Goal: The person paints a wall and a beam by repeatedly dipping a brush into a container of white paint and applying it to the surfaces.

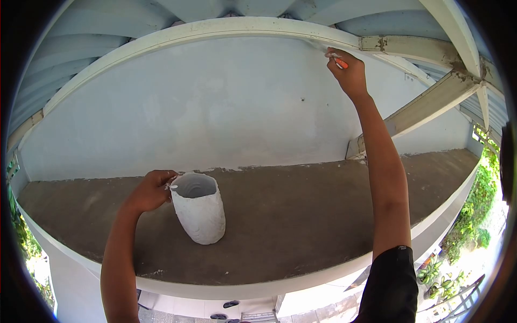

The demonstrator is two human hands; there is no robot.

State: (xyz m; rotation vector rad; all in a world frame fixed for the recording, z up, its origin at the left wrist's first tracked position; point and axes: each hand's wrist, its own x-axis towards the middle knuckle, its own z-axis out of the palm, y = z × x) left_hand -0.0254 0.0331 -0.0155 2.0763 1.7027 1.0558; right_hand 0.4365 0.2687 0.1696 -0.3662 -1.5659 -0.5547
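My right hand (pixel 347 72) is raised high and closed around a paintbrush (pixel 341 63) with an orange handle. The brush tip meets the top of the pale wall (pixel 215 102), just under the white beam (pixel 226 27). Low on the left, my left hand (pixel 151 192) grips the rim of a paint container (pixel 200 218). White paint coats its outside, and grey rings show inside; the paint level is hidden. The container stands on the brown ledge (pixel 291 215), leaning slightly.
A slanting beam (pixel 431 105) runs down to the ledge on the right. Corrugated roof sheets (pixel 97 46) lie overhead. Beyond the ledge's front edge is a drop to a lower floor with dark footwear (pixel 230 304). Green plants (pixel 468 210) grow at the right.
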